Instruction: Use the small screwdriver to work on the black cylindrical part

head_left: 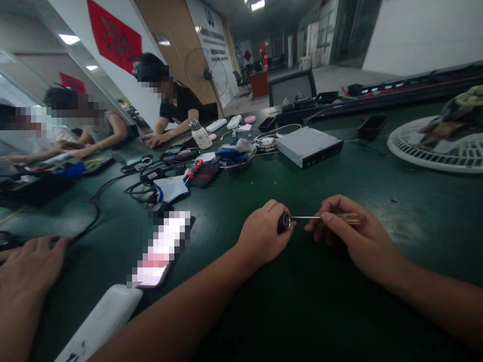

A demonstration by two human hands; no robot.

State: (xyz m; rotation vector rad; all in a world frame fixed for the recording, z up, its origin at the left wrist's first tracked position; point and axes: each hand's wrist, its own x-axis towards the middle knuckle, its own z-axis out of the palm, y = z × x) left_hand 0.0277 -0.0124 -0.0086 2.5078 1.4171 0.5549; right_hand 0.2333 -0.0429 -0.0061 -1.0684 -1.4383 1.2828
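Note:
My left hand (262,231) is closed around a small black cylinder (283,223) with a shiny, ring-like end; most of it is hidden in the palm, so I cannot tell its kind. In my right hand (358,239) is a screwdriver (349,218) with a translucent amber handle, gripped between thumb and fingers. Its thin metal shaft points left, level with the table, and its tip meets the left hand beside the cylinder. Whether the tip touches the cylinder is hard to see. Both hands are just above the dark green table (234,201).
A lit phone (160,251) and a white elongated device (101,322) lie left of my forearm. Another person's hand (32,266) rests at far left. Beyond are tangled cables (151,176), a bowl with blue cloth (236,152), a grey drive box (309,143) and a white fan grille (426,146).

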